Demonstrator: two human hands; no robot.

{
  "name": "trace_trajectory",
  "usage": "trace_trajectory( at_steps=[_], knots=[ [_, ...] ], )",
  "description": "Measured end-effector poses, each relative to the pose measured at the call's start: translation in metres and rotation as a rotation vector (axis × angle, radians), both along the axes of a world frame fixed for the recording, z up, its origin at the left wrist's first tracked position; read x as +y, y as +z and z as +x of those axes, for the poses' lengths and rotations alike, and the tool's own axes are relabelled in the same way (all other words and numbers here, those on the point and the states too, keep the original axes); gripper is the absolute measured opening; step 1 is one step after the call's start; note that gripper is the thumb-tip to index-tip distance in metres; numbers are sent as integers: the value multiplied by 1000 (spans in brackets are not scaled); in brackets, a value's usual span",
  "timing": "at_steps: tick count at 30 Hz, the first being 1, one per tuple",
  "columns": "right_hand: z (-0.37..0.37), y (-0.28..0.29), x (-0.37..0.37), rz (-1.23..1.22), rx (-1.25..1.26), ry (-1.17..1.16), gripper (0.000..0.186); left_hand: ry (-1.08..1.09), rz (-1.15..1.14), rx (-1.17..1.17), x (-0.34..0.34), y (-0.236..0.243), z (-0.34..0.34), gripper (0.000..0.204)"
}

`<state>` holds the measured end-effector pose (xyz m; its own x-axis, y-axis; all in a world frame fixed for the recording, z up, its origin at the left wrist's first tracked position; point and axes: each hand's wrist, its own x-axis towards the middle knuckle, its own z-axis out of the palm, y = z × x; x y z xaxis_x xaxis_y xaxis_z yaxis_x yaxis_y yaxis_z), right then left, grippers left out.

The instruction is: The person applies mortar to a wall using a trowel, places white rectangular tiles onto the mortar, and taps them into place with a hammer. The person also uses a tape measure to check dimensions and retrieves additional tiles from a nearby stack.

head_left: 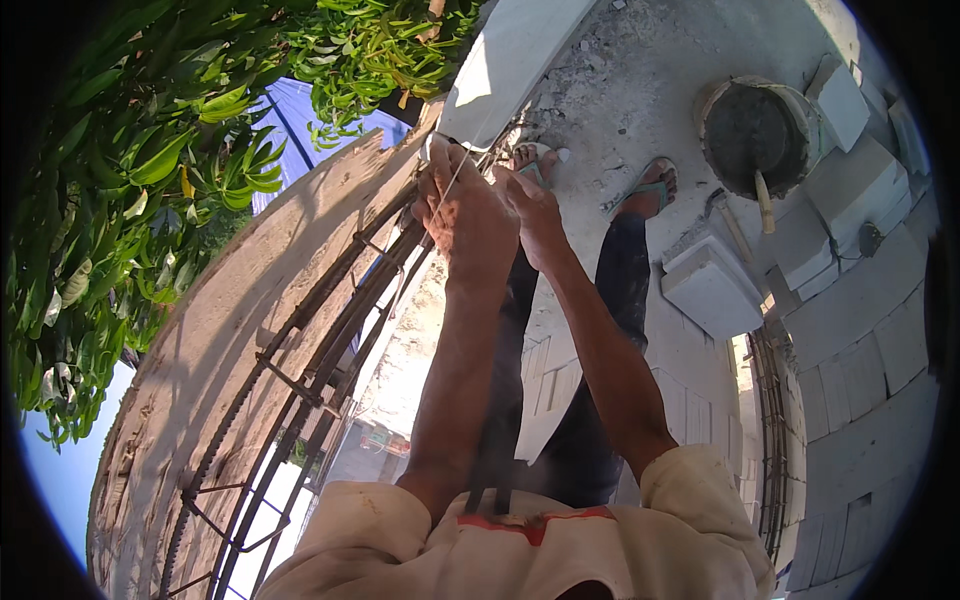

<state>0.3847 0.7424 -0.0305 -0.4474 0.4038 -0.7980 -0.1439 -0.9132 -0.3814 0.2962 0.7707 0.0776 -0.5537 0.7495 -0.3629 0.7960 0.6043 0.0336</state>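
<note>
My left hand (468, 220) is closed beside the upper end of a rebar cage (335, 335), with its fingers curled toward the steel bars. A thin pale string (455, 185) crosses in front of this hand and slants down along the bars. Close on its right, my right hand (535, 215) has its fingers bent in toward the left one. What either hand grips is hidden behind the fingers. Just above them ends a long pale block wall (510, 65).
Along the left runs a rough wooden board (235, 270), with leafy branches (150, 150) and a blue tarp (285, 130) beyond. A mortar bucket (752, 135) with a wooden handle (764, 200) stands at right, near a hammer-like tool (735, 225) and white blocks (712, 285). My sandalled feet (650, 188) are on the dusty floor.
</note>
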Motion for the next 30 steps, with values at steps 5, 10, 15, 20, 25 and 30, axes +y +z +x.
trace_trajectory(
  at_steps=[5, 10, 15, 20, 25, 30],
  knots=[
    [130, -37, 0, 95, -364, 166, 53, 9, -123, 243, -1, 4, -6, 73],
    [333, -113, -17, 277, -915, 160, 51, 0, -266, 293, -2, -20, -20, 68],
    [476, -146, 5, 369, -1498, 448, 42, -44, -231, 175, -12, -21, -53, 53],
    [541, -226, 7, 536, -1364, 848, 40, -14, -219, 237, -6, -30, -55, 45],
    [557, -320, 7, 441, -1374, 993, 40, 27, -78, 165, 6, -21, -41, 45],
    [560, -372, 7, 602, -1139, 1078, 39, 83, -96, 261, 10, -19, -23, 38]
  ],
)
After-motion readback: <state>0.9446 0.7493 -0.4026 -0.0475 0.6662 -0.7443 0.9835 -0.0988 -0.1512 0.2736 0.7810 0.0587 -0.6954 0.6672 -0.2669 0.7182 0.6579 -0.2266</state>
